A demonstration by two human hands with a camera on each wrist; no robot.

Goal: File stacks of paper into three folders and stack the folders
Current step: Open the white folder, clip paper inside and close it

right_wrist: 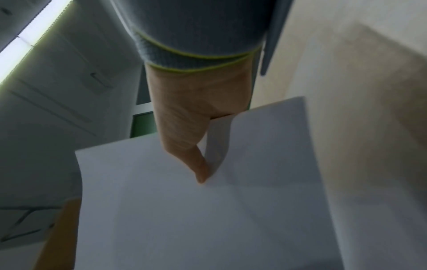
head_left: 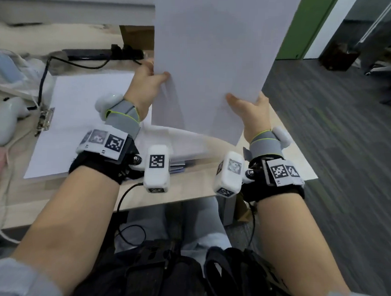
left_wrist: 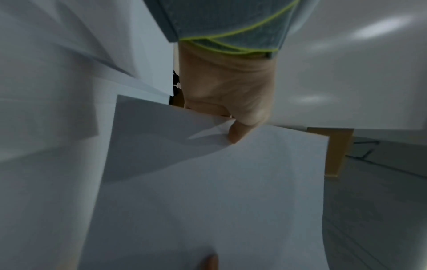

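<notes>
Paper stack (head_left: pixel 215 60), white and blank, is held upright above the table (head_left: pixel 188 185). Left hand (head_left: pixel 145 84) pinches its left edge, thumb in front; right hand (head_left: pixel 251 110) pinches the lower right corner. An open folder (head_left: pixel 80 121) with a metal clip lies flat on the table, left of the stack.

No readable words or brands anywhere. Only markings were black-and-white square code tags on the white wrist units: one on the left wrist block (head_left: pixel 157 161), one on the left band plate (head_left: pixel 115 143), ones on the right wrist block (head_left: pixel 233 167) and right plate (head_left: pixel 279 171). Small characters beside the plate tags were too blurred to read. Held paper (head_left: pixel 215 60) was blank.
</notes>
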